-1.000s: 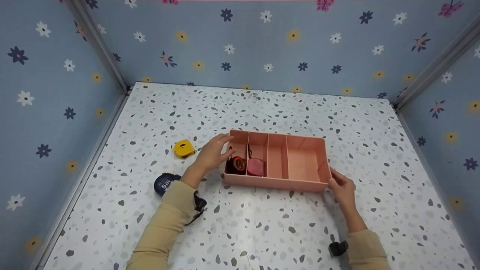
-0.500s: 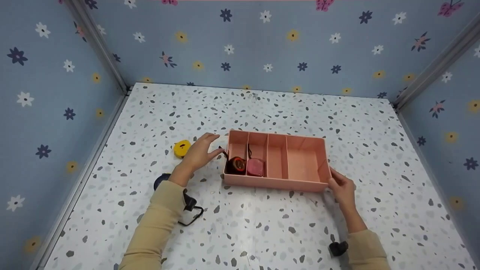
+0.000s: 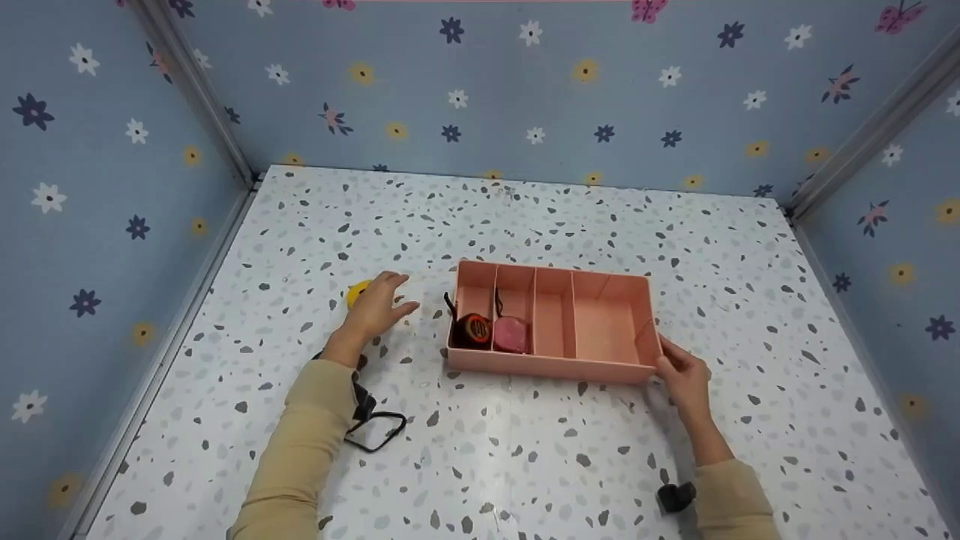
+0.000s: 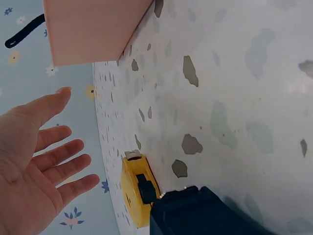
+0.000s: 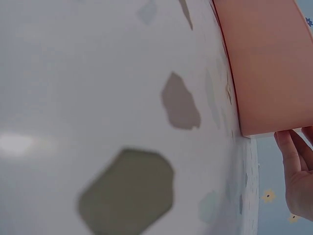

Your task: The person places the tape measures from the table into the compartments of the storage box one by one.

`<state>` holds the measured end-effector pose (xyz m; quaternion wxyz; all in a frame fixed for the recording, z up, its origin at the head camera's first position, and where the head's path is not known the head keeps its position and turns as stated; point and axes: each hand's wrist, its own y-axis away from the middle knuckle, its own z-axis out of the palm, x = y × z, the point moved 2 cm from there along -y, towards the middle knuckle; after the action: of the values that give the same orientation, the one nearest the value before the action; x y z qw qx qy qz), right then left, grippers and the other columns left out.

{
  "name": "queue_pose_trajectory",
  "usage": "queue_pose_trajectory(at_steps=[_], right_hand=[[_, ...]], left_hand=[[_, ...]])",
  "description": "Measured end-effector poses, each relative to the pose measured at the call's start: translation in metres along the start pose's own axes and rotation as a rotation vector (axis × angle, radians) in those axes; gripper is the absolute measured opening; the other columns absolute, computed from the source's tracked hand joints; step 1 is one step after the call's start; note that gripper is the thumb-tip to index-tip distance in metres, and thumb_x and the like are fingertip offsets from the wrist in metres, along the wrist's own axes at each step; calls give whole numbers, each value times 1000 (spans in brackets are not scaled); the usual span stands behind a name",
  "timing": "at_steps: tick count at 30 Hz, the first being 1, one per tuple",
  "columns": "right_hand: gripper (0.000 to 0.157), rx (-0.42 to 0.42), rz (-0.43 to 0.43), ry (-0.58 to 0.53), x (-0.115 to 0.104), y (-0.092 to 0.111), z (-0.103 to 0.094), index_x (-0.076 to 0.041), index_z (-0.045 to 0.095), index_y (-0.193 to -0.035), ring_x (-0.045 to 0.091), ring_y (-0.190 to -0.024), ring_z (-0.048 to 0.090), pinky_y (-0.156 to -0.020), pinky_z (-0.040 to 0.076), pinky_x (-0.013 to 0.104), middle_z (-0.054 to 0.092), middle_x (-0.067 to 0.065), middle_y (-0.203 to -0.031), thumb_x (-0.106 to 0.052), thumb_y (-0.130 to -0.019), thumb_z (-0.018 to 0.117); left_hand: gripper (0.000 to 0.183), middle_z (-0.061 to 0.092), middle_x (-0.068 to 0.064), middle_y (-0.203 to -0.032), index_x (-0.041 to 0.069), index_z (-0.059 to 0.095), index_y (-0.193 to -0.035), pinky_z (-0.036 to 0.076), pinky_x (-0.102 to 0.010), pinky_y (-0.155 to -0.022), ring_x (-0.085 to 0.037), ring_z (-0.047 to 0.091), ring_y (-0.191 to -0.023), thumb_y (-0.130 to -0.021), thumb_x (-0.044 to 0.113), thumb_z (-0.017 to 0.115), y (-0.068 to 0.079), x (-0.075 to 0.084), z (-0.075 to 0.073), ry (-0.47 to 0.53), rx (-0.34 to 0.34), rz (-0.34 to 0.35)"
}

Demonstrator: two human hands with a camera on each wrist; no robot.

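Note:
My left hand (image 3: 373, 306) hovers with fingers spread beside a yellow tape measure (image 4: 138, 191), partly covering it in the head view. A navy tape measure (image 4: 195, 215) shows at the bottom of the left wrist view; my left forearm hides most of it in the head view. At the centre stands a pink divided box (image 3: 555, 366). Its leftmost compartment contains a black-and-orange tape measure (image 3: 474, 330), and the neighbouring one a pink tape measure (image 3: 512, 334). My right hand (image 3: 685, 379) holds the box's near right corner, thumb and fingers against its end.
A black strap loop (image 3: 384, 414) lies on the speckled white tabletop (image 3: 525, 465) beside my left wrist. Another black strap (image 3: 449, 303) sticks up over the box's left wall. Flower-patterned panels (image 3: 495, 90) enclose the table at the back and both sides.
My left hand has withdrawn from the box's left end and moved left to the yellow tape measure. Its forearm now covers the navy tape measure. My right hand and the box stay put.

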<state>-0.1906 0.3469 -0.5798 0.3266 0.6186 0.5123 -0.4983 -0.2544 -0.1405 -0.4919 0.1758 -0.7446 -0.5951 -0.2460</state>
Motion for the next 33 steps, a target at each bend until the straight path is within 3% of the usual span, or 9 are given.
queue_pose_trajectory(at_steps=[13, 19, 23, 27, 33], right_hand=[[36, -12, -14, -1, -6, 2, 0, -12, 57, -121, 9, -85, 59, -66, 49, 18, 60, 7, -112, -12, -85, 55], [36, -48, 14, -71, -52, 16, 3, 4, 52, -120, 8, -85, 59, -65, 50, 20, 57, 18, -111, -3, -84, 53], [35, -47, 60, -55, -70, 21, 4, 5, 52, -120, 7, -83, 59, -65, 50, 19, 54, 22, -114, 1, -85, 51], [37, -46, 25, -29, -58, 18, 3, 3, 52, -120, 6, -83, 58, -65, 49, 18, 55, 20, -114, -3, -84, 51], [37, -38, -53, -35, -16, 6, 0, -9, 56, -121, 7, -84, 59, -64, 49, 17, 60, 8, -111, -15, -84, 55]], left_hand=[[59, 28, -23, -137, -4, 35, -132, 25, -44, -101, -34, 28, -124, -85, 20, 60, -5, -26, 0, -23, -32, -122], [67, 21, -22, -141, -3, 27, -136, 19, -44, -103, -35, 20, -128, -84, 21, 61, -9, -36, 3, -30, -56, -189], [71, 17, -22, -142, -2, 22, -138, 16, -44, -104, -35, 17, -129, -84, 22, 61, -11, -40, 5, -27, -69, -235], [72, 16, -21, -143, -1, 20, -139, 16, -45, -104, -34, 16, -129, -84, 22, 61, -12, -44, 5, -19, -70, -262], [73, 17, -24, -141, -2, 20, -139, 16, -45, -104, -36, 18, -128, -83, 19, 62, -13, -47, 4, -10, -69, -263]])
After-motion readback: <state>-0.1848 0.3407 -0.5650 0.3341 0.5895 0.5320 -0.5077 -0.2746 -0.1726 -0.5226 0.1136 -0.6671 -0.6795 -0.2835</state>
